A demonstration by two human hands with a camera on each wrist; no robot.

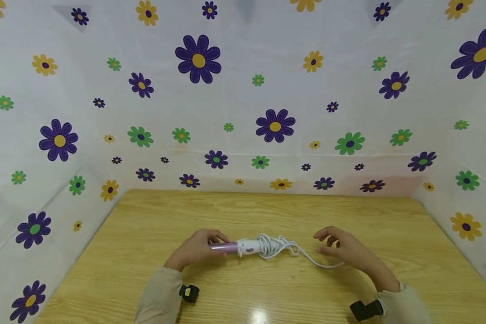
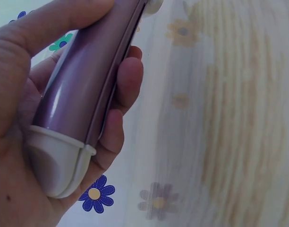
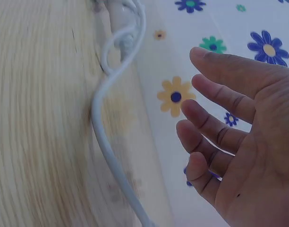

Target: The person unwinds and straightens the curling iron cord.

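A hair straightener with mauve outer arms and a white handle lies crosswise in front of me. Its white cord is wound in loops round the handle end, and a loose length trails off to the right. My left hand grips the mauve part; in the left wrist view the thumb is on one side, the fingers curl round the other, and the white tip sits against the palm. My right hand hovers by the trailing cord, fingers loosely bent and holding nothing. The right wrist view shows that cord apart from the fingertips.
The wooden table lies under both hands. A white cloth with printed flowers forms walls at the back and both sides. Each wrist carries a black camera at its sleeve.
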